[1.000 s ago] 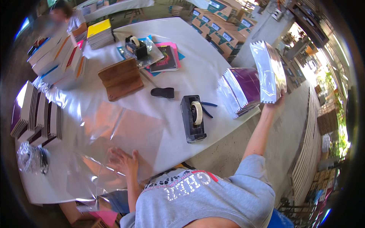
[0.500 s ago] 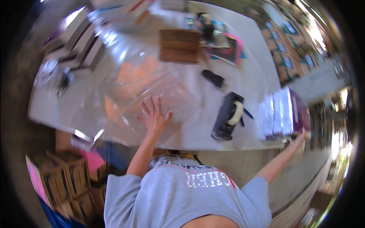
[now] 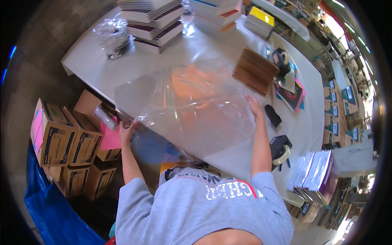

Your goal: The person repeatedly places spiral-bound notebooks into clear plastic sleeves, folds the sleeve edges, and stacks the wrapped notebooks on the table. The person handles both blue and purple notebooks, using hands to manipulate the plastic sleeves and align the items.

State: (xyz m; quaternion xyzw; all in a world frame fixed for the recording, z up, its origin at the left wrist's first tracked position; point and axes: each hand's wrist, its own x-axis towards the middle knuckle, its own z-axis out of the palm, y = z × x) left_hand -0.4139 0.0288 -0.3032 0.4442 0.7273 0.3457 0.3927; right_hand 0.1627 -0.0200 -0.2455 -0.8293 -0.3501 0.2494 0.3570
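Note:
Clear plastic sheets (image 3: 212, 122), loose and wrinkled, lie across the middle of the white-covered table, with an orange patch (image 3: 190, 81) showing through. At the table's near left edge, my left hand (image 3: 127, 131) is closed on a gathered corner of the plastic. My right hand (image 3: 255, 108) lies by the sheets' right side, fingers stretched out and holding nothing. Close to it are a wooden block (image 3: 256, 70) and a small black object (image 3: 272, 115). A black tape dispenser (image 3: 280, 149) with a pale roll stands nearer the front edge.
Stacked books (image 3: 157, 24) and crumpled clear wrap (image 3: 112, 36) stand at the far left. Another pile (image 3: 220, 12) and a yellow-topped stack (image 3: 260, 21) sit at the back. Plastic-wrapped books (image 3: 312, 175) rest at the right corner. Cardboard boxes (image 3: 59, 141) and pink paper (image 3: 110, 136) are left of the table.
The view has swung left. My left hand has gone from lying flat on the plastic to its corner at the table edge. My right hand has left the wrapped books and come beside the sheets.

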